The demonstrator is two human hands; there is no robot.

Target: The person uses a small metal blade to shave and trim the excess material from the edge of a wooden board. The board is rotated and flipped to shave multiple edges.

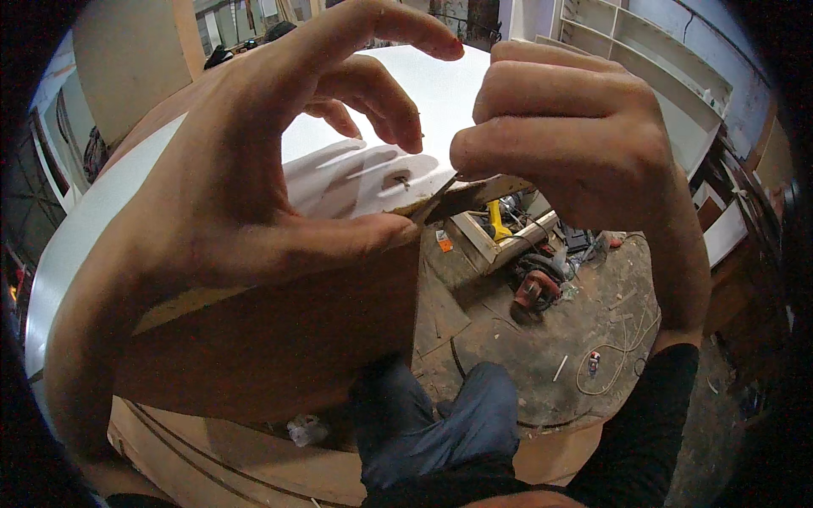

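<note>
Knees in blue trousers [423,423] show at the bottom of the view, close to the camera, with a dark sleeve [652,423] beside them on the right. Above them the left hand [246,186] grips the corner of a white board [423,93]: its thumb presses on the brown raw edge of the board, and the other fingers are spread and curled over the glossy white top, where their reflection is visible. The right hand [576,144] is closed into a fist just beside the left one, at the same corner, and it pinches something thin and dark against the edge; what this thing is I cannot tell. Under the hands the floor [542,339] is dusty, with a white cable [618,356], an orange power tool [533,292] and a wooden frame [500,237]. Far behind, white shelves [660,68] stand at the wall.
</note>
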